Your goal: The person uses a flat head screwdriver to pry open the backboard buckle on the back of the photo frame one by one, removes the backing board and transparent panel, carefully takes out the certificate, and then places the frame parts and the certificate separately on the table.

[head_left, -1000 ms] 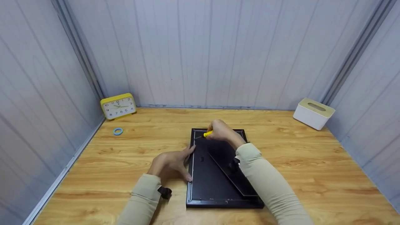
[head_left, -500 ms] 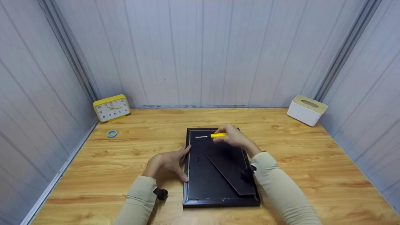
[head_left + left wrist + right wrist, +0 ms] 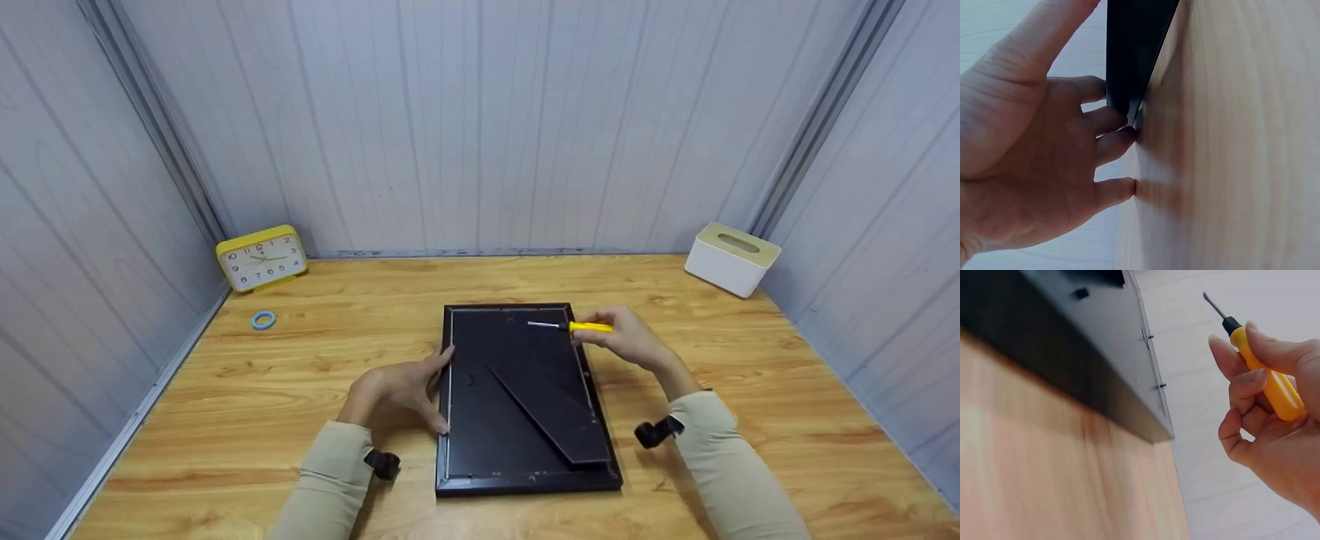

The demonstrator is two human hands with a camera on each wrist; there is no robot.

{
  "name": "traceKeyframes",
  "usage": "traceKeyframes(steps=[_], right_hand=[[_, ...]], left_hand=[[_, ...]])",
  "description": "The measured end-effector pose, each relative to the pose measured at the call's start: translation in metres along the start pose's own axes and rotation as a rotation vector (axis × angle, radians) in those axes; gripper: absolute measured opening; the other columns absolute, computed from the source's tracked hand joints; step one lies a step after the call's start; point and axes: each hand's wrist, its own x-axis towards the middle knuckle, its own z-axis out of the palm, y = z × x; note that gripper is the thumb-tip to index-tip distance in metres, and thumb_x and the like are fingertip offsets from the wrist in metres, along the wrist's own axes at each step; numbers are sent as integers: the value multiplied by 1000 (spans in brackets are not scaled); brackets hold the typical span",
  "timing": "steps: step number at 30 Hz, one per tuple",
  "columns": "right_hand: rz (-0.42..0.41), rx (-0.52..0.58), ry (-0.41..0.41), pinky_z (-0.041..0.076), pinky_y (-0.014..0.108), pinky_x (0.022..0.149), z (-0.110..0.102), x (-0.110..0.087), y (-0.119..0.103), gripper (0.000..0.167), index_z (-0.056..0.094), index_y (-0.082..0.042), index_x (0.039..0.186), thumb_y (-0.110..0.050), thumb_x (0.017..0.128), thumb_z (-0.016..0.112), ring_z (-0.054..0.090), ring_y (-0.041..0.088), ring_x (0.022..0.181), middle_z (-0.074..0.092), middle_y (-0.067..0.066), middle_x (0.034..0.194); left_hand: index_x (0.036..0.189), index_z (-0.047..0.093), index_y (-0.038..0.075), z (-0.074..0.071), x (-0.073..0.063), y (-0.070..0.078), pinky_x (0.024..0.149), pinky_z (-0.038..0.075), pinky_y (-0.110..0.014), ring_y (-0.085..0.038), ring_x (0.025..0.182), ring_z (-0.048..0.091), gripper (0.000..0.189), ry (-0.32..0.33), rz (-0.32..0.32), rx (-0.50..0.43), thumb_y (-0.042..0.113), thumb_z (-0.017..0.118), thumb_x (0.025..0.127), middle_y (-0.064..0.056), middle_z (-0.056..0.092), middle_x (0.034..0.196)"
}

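A black picture frame (image 3: 517, 442) lies face down on the table, its folding stand (image 3: 559, 420) slanting across the backing board. My left hand (image 3: 401, 390) rests against the frame's left edge, thumb and fingers spread. Seen from the left wrist, the hand's (image 3: 1055, 146) fingertips touch the frame's side (image 3: 1134, 50) and the wood. My right hand (image 3: 622, 337) pinches a yellow-handled screwdriver (image 3: 592, 327) over the frame's upper right side, its shaft pointing left. From the right wrist, the screwdriver (image 3: 1272, 382) is apart from the frame (image 3: 1100, 365), with small metal tabs sticking up along the rim.
At the back left stands a yellow alarm clock (image 3: 262, 259), with a blue ring (image 3: 263, 320) lying in front of it. A white tissue box (image 3: 731, 262) with a wood-toned lid sits at the back right. Panelled walls (image 3: 480, 135) enclose the wooden table (image 3: 300, 390).
My right hand has moved right with the screwdriver, from the frame's upper left corner to its right edge. The left hand stays at the left edge. The head view has shifted slightly.
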Motion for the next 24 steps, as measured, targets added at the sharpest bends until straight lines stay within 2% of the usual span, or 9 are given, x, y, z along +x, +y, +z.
traceKeyframes(steps=[5,8,10,18,24], right_hand=[[32,-19,38,53,26,74,-10,-25,-16,25,71,7,109,-10,91,74,64,26,86,71,14,99],[36,-14,44,53,25,73,-15,-38,-27,25,70,8,109,-8,91,74,63,22,85,71,15,100],[44,-12,47,53,25,75,-18,-43,-25,25,70,8,110,-8,91,73,64,22,88,71,16,101],[72,11,57,53,24,80,-33,-43,18,26,71,3,113,-15,94,72,66,21,95,73,14,102],[79,24,47,52,27,76,-43,-49,39,28,73,2,110,-19,91,76,63,18,88,71,15,102]], left_hand=[[161,-3,13,-1,0,1,121,4,-42,-28,150,-7,140,2,21,4,35,95,64,-17,-15,164],[162,-3,14,-2,0,1,121,4,-42,-28,151,-7,140,9,12,11,36,95,64,-16,-14,164],[162,-3,16,-2,-1,1,121,4,-42,-28,151,-7,140,10,-2,8,36,95,64,-14,-14,164],[162,-1,22,-1,-3,1,121,6,-43,-26,151,-2,140,32,-45,2,40,95,62,-9,-9,166],[162,-1,21,1,-3,2,121,6,-43,-27,151,-1,140,29,-45,2,41,95,61,-12,-8,166]])
